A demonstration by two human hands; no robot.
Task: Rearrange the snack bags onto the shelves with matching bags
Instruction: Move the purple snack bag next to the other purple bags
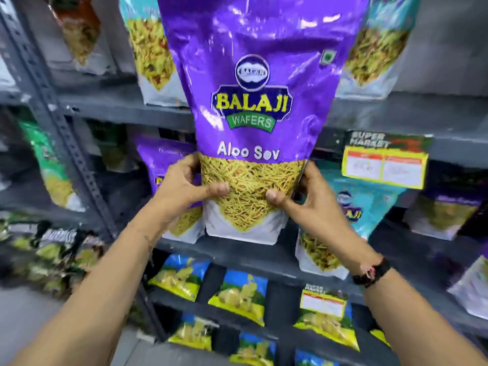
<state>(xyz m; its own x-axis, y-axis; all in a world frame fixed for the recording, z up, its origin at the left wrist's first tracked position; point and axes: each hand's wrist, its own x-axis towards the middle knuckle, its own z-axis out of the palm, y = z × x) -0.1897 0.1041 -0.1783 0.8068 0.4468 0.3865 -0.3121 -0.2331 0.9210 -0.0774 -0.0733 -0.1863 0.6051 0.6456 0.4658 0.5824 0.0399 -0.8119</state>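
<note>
A large purple Aloo Sev bag (250, 75) stands upright in front of the shelves, held by both hands at its lower sides. My left hand (182, 186) grips its left edge with the thumb on the front. My right hand (303, 199) grips its right edge the same way. Just behind it on the left, another purple Aloo Sev bag (161, 165) stands on the middle shelf (237, 250). A teal bag (351, 207) stands on that shelf to the right, partly hidden by my right hand.
Teal mixture bags (150, 48) stand on the upper shelf. Blue and yellow chip bags (240, 294) fill the lower shelves. A yellow price tag (385, 165) hangs at right. A perforated grey upright (66, 133) divides the racks; green bags (50, 165) sit left of it.
</note>
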